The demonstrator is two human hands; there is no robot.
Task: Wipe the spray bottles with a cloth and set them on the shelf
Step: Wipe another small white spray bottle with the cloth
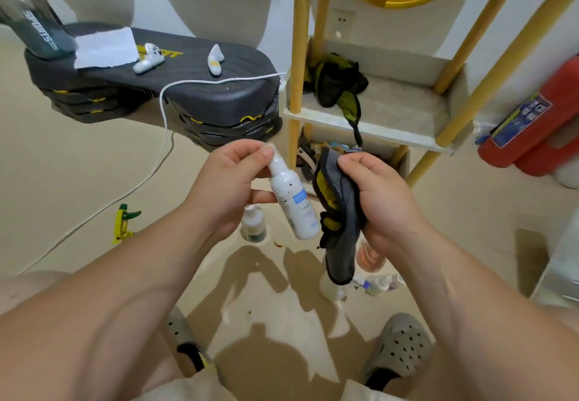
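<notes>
Currently left fingers [242,147] pinch the cap end of the bottle [294,206], with a lower finger propping its side; left hand [232,181] is up in mid-air. Right fingers [357,162] are curled tight round the bunched cloth [340,209], and the right hand [379,194] sits just beside the bottle. Cloth edge looks to meet the bottle's right side, though contact can't be confirmed. The bottle is white, tilted with its base lower and toward the right, and held over the floor [94,165], not on the shelf [404,103]. The shelf is beyond the hands and has a dark rag [335,81] lying on it. Spare bottles [254,225] stand on the floor right under the hands, with more near the cloth's hanging tail.

Likely step: starting the wipe.

Risks:
- The grip is mostly at the cap, so a firm cloth stroke down the body could twist the bottle out of the pinch
- A drop would land on the spare bottles and tip them
- Thumb pressure on the nozzle could fire spray
- The dangling cloth tail could drag over the bottles below
</notes>
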